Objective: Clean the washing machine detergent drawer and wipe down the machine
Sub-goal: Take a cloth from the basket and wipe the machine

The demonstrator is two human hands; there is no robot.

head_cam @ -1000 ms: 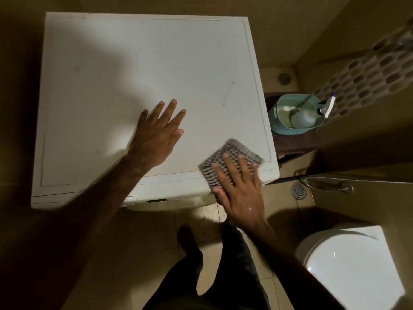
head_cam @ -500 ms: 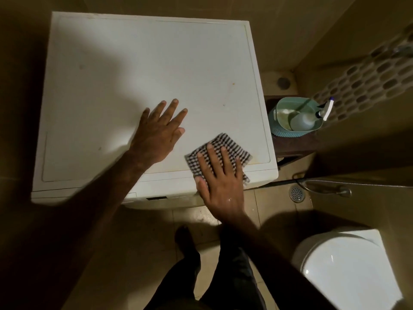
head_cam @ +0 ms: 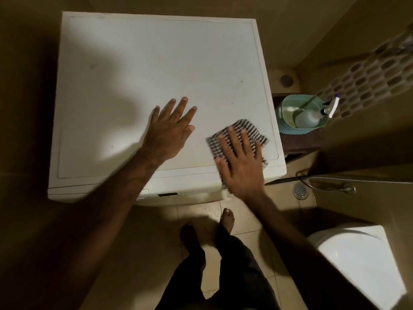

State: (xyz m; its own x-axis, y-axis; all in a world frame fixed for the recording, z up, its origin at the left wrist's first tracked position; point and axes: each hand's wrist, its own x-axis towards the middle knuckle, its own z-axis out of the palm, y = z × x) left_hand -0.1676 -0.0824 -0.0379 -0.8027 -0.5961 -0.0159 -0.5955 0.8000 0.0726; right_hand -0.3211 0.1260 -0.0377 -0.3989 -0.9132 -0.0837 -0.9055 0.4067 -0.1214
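While the left hand (head_cam: 170, 132) lies flat, fingers spread, on the white washing machine top (head_cam: 138, 70), the right hand (head_cam: 240, 161) presses the black-and-white checked cloth (head_cam: 244, 128) beneath spread fingers.

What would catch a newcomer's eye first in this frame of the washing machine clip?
The big white washing machine top fills the middle of the view, lit against a dim bathroom. On it, the left hand rests flat with fingers spread, while the right hand presses a checked cloth near the front right corner. To the right of the machine, a teal basket holds a spray bottle.
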